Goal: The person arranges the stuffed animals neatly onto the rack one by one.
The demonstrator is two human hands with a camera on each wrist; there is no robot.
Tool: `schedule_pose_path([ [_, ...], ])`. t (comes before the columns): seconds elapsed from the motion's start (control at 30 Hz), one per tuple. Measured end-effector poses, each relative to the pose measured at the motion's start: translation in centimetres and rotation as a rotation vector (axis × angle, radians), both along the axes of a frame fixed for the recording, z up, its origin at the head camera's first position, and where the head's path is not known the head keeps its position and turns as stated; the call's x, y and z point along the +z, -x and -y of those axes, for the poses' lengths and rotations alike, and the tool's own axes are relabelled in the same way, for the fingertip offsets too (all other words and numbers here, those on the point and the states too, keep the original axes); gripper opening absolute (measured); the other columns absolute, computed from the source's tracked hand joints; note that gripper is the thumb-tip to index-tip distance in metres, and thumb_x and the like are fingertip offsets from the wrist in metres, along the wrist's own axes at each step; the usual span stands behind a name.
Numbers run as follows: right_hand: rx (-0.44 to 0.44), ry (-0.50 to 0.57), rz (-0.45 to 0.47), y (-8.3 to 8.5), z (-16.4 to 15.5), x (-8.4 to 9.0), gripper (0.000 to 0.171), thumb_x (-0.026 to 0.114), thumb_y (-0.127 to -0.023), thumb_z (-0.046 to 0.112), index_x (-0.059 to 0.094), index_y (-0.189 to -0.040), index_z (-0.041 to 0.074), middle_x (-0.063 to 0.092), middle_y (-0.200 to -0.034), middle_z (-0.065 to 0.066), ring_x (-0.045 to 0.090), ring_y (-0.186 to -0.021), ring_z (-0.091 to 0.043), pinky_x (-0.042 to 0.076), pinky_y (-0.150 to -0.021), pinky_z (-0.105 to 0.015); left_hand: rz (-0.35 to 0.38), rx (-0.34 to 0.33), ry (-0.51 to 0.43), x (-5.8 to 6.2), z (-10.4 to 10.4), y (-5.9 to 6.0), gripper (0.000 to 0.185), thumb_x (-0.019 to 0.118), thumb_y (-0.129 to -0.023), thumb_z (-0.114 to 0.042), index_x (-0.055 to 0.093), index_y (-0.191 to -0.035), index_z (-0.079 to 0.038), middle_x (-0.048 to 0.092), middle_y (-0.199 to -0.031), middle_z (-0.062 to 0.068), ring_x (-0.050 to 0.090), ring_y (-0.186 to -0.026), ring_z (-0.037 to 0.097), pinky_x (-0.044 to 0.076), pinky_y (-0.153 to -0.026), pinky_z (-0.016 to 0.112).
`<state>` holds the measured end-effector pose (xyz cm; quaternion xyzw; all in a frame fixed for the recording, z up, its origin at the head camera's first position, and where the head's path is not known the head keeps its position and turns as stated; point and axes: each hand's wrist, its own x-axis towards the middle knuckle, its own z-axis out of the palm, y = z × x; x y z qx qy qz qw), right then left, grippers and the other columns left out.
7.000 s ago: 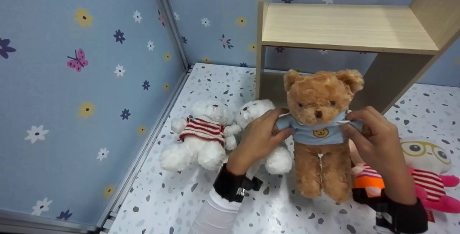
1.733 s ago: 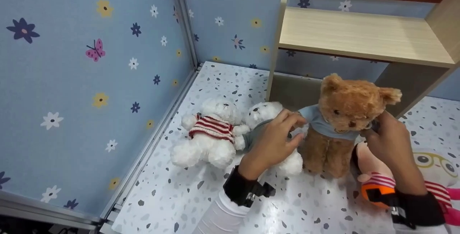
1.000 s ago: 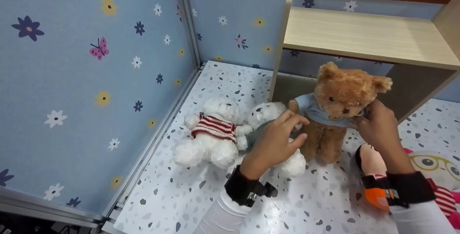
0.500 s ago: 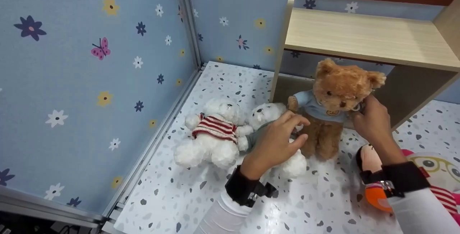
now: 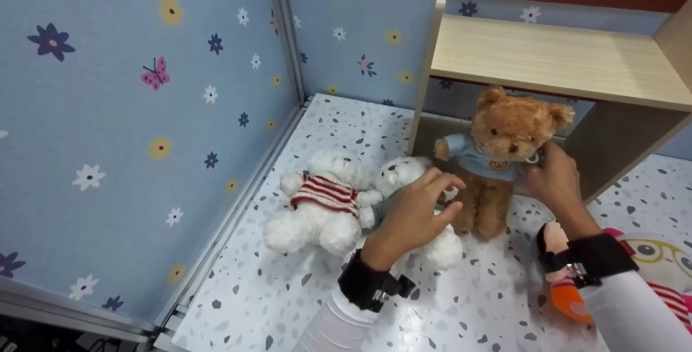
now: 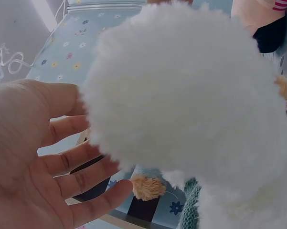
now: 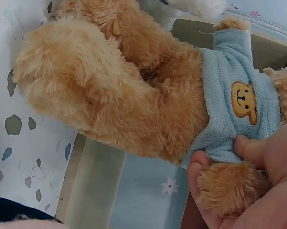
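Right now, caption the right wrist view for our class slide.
A right hand holds a brown teddy bear in a blue shirt by one arm.

Head view looks down; close right wrist view shares the bear [image 5: 485, 170].

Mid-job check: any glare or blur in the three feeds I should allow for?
Head: a bright glare patch on the speckled table, right of the left sleeve in the picture; left wrist: the white plush looms large and soft, with a bright strip at top left; right wrist: the brown bear shows readable fur, without strong glare.
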<state>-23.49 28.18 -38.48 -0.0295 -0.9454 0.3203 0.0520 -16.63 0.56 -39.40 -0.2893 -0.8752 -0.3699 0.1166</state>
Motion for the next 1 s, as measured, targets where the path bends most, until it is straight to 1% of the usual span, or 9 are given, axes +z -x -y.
schedule_pose_path([
  [0.23,-0.024,-0.022,-0.027,0.7,0.2,-0.3,0.049,0.050,-0.095,0.011,0.040,-0.142,0.002,0.048,-0.138,-0.029,0.043,-0.127,-0.048,0.035,-0.099,-0.065,-0.033,0.015,0.012,-0.1,0.2,0.3,0.027,0.064,-0.091,-0.032,0.059,-0.117,-0.026,0.056,-0.100,-0.010,0.054,-0.085,0.000,0.041,-0.063,0.010],
  [0.4,-0.033,-0.008,-0.034,1.2,0.3,-0.4,0.050,0.049,-0.095,0.011,0.038,-0.143,0.003,0.047,-0.139,-0.029,0.043,-0.128,-0.048,0.035,-0.100,-0.065,-0.022,0.013,0.009,0.0,0.3,0.3,0.028,0.064,-0.091,-0.032,0.059,-0.118,-0.026,0.056,-0.100,-0.011,0.053,-0.083,0.000,0.042,-0.063,0.010],
  [0.5,-0.036,-0.003,-0.045,1.3,0.3,-0.6,0.049,0.050,-0.095,0.013,0.040,-0.141,0.002,0.048,-0.137,-0.029,0.045,-0.126,-0.048,0.036,-0.099,-0.065,-0.015,0.010,-0.001,-0.1,0.4,0.3,0.028,0.064,-0.091,-0.032,0.059,-0.117,-0.026,0.057,-0.101,-0.011,0.055,-0.085,-0.001,0.043,-0.066,0.010],
  [0.7,-0.057,0.009,-0.031,1.6,0.3,-0.7,0.049,0.049,-0.095,0.011,0.039,-0.142,0.001,0.049,-0.136,-0.030,0.047,-0.124,-0.047,0.039,-0.096,-0.064,0.006,-0.002,-0.008,-0.1,0.2,0.4,0.028,0.065,-0.090,-0.030,0.059,-0.117,-0.024,0.059,-0.103,-0.010,0.058,-0.090,0.000,0.045,-0.071,0.009],
  [0.9,-0.088,0.021,-0.029,2.4,0.8,-0.7,0.047,0.049,-0.094,0.013,0.042,-0.138,0.000,0.052,-0.129,-0.031,0.051,-0.116,-0.045,0.041,-0.091,-0.060,0.006,0.005,0.015,0.0,0.3,0.3,0.028,0.066,-0.090,-0.029,0.060,-0.117,-0.023,0.062,-0.104,-0.008,0.059,-0.090,0.000,0.045,-0.070,0.009],
  [1.0,-0.091,0.028,-0.030,2.8,1.0,-0.6,0.047,0.050,-0.094,0.015,0.042,-0.139,0.002,0.052,-0.131,-0.030,0.051,-0.117,-0.045,0.041,-0.092,-0.060,0.003,0.010,0.023,0.1,0.3,0.3,0.027,0.065,-0.091,-0.031,0.060,-0.116,-0.024,0.063,-0.104,-0.007,0.059,-0.089,0.000,0.045,-0.069,0.009],
])
